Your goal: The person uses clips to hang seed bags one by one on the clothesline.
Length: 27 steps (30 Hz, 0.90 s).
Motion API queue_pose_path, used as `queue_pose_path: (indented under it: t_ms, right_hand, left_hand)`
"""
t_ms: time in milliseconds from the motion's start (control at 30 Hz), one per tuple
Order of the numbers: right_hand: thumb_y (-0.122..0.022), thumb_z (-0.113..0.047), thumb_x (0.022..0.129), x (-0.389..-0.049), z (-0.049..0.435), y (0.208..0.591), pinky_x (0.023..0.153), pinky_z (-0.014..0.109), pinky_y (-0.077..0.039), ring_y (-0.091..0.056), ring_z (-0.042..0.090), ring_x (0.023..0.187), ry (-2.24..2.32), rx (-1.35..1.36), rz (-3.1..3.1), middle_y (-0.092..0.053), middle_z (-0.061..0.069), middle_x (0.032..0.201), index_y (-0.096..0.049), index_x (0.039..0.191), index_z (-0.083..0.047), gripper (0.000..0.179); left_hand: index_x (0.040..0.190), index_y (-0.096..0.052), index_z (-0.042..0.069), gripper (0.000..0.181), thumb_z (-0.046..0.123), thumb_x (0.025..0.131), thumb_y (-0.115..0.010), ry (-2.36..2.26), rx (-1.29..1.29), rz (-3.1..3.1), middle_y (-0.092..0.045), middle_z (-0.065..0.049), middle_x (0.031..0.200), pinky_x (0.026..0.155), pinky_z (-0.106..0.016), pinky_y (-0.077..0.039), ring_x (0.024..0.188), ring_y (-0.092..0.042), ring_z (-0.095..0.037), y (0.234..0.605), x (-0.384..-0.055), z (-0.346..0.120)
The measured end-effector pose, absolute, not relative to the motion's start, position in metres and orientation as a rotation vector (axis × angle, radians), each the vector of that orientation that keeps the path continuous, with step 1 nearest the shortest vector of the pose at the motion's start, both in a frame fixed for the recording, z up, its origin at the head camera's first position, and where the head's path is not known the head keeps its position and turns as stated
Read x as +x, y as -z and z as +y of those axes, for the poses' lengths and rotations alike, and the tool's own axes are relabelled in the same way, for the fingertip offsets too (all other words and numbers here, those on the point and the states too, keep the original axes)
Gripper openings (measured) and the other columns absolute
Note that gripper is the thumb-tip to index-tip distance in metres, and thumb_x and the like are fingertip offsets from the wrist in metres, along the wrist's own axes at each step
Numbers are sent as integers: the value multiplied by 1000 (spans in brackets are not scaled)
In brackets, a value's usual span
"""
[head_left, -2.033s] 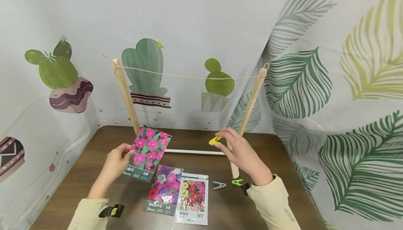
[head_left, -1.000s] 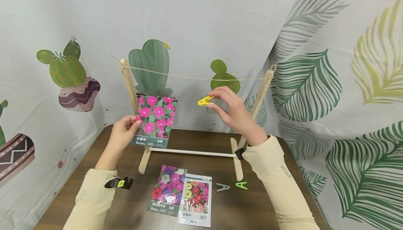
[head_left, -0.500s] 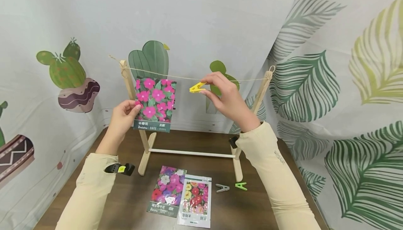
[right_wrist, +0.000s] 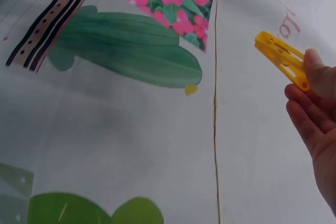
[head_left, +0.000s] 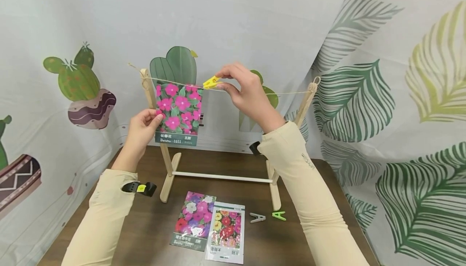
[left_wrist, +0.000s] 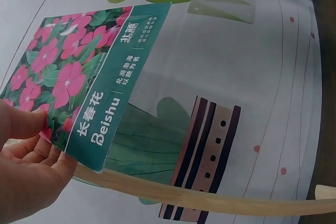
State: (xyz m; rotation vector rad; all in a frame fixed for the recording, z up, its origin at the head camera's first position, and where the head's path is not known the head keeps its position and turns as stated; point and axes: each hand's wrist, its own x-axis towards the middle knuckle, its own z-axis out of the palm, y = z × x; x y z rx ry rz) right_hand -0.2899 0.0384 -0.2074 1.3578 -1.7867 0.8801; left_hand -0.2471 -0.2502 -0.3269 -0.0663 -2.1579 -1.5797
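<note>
My left hand (head_left: 142,126) pinches the left edge of a seed packet (head_left: 178,110) with pink flowers and a dark green lower band. The packet hangs upright, its top edge near the twine (head_left: 276,93) strung between two wooden posts. Between thumb and fingers of my right hand (head_left: 247,92) is a yellow clothespin (head_left: 211,82), its tip pointing left, close to the packet's top right corner. In the right wrist view the clothespin (right_wrist: 282,59) appears apart from both packet and twine. The left wrist view shows the thumb on the packet's (left_wrist: 68,80) front, fingers behind.
The wooden stand has a white crossbar (head_left: 222,176) low between its feet. Two more seed packets, one purple-flowered (head_left: 193,219) and one white-bordered (head_left: 225,233), lie overlapping on the brown table (head_left: 145,225). A grey clothespin (head_left: 257,217) and a green clothespin (head_left: 278,215) lie beside them.
The left hand has raised the pink-flowered packet from above the table to the twine. The right hand has carried the yellow clothespin up and left toward the packet's top corner.
</note>
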Motion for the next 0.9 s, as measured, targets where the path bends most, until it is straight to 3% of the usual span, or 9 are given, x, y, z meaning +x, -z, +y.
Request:
queue_pose_path:
  t_ms: [300, 533, 900]
  right_hand:
    - [-72, -4, 84, -294, 8, 191, 87, 24, -48, -60, 20, 92, -934, 1339, -1901, -64, 11, 95, -64, 94, 3, 15]
    - [-72, -5, 84, -295, -12, 176, 85, 15, -45, -62, 13, 90, -899, 1255, -2112, -67, 7, 97, -65, 96, 0, 14]
    - [-72, -7, 85, -302, -34, 167, 79, 14, -47, -60, 10, 86, -860, 1243, -2275, -67, 2, 94, -68, 97, -4, 13]
  left_hand:
    - [105, -57, -8, 26, 16, 97, -57, 1585, -66, -2149, -58, 14, 84, 72, -12, -44, 82, -53, -3, 328, -249, -253]
    - [106, -57, -8, 29, 20, 97, -58, 1575, -72, -2161, -59, 12, 86, 73, -13, -44, 84, -53, -5, 325, -247, -255]
    - [107, -57, -8, 26, 17, 97, -57, 1575, -73, -2142, -58, 13, 87, 75, -12, -44, 85, -54, -3, 323, -250, -256]
